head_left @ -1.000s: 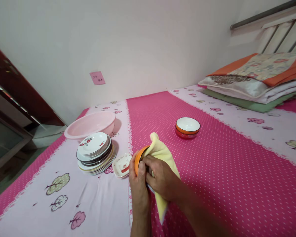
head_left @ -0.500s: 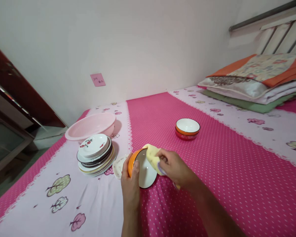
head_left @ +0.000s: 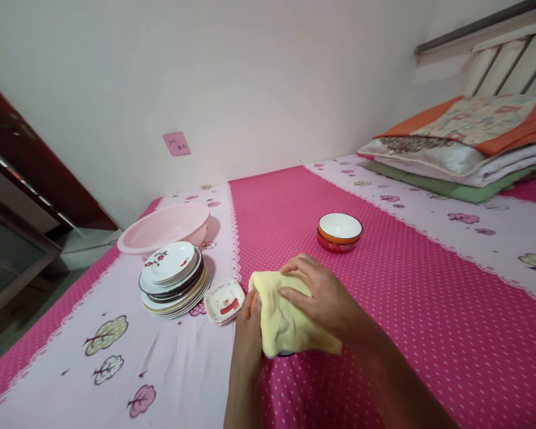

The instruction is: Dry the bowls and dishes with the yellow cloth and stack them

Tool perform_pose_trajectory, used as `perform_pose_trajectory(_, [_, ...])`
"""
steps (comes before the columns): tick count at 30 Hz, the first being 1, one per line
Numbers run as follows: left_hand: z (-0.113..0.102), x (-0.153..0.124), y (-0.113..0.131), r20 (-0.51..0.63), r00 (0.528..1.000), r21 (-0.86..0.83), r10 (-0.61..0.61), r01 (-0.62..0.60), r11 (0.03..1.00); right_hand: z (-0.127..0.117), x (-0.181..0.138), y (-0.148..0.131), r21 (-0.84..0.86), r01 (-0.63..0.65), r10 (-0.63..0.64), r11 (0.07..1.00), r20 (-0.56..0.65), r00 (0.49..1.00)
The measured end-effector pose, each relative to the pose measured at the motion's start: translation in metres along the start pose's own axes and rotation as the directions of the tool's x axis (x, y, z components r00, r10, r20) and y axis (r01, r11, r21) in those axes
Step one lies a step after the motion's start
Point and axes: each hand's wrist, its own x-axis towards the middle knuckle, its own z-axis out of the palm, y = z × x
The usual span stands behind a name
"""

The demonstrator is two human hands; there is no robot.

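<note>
Near the front middle, my left hand (head_left: pixel 248 333) is closed on the left side of an orange bowl (head_left: pixel 253 301). Most of that bowl is hidden by a pale yellow cloth (head_left: pixel 282 328) spread over it. My right hand (head_left: pixel 324 295) grips the cloth from the right, its thumb and fingers pressed into the fabric over the bowl. Just left of the bowl sits a small square dish (head_left: pixel 218 304) with a red-clad cartoon figure, apparently stacked on another. Beyond my right hand, an orange bowl with a white inside (head_left: pixel 339 226) rests in a red bowl (head_left: pixel 337 245).
At the left stands a stack of several plates (head_left: pixel 167 265), with a pink basin (head_left: pixel 161 226) behind it. Folded bedding (head_left: pixel 464 149) lies at the far right. The patterned bed sheet (head_left: pixel 420 310) lies under everything, and a white wall (head_left: pixel 272 89) rises behind.
The yellow cloth has gone from bunched at the bowl's rim to spread over its opening. My right hand has moved onto the cloth's top, and the small square dish is now more visible.
</note>
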Motion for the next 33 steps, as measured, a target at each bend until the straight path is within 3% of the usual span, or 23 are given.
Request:
perform_pose_trajectory(4, [0.000,-0.010,0.015,0.030,0.998,0.262,0.057,-0.063,0.963,0.007,0.000,0.000,-0.259,-0.038,0.076,0.965,0.139,0.987])
perform_pose_trajectory(8, [0.005,-0.024,0.034,0.195,0.980,0.457,0.039,-0.126,0.880,0.016,-0.001,-0.002,-0.267,0.028,0.031,0.963,0.213,0.977])
perform_pose_trajectory(14, [0.008,-0.028,0.040,0.224,0.974,0.416,0.037,-0.130,0.900,0.012,0.003,0.007,-0.192,0.043,0.000,0.981,0.219,0.976])
perform_pose_trajectory(19, [0.008,-0.026,0.035,0.192,0.981,0.341,-0.014,-0.054,0.939,0.009,0.006,0.021,-0.109,-0.061,0.085,0.992,0.231,0.969])
perform_pose_trajectory(26, [0.008,-0.026,0.035,0.122,0.992,0.314,0.036,-0.073,0.946,0.015,0.005,0.030,-0.011,-0.047,0.049,0.999,0.194,0.980])
perform_pose_trajectory(33, [0.009,-0.028,0.036,0.083,0.996,0.226,0.037,-0.055,0.972,0.021,0.007,0.035,0.100,-0.109,0.090,0.989,0.176,0.980])
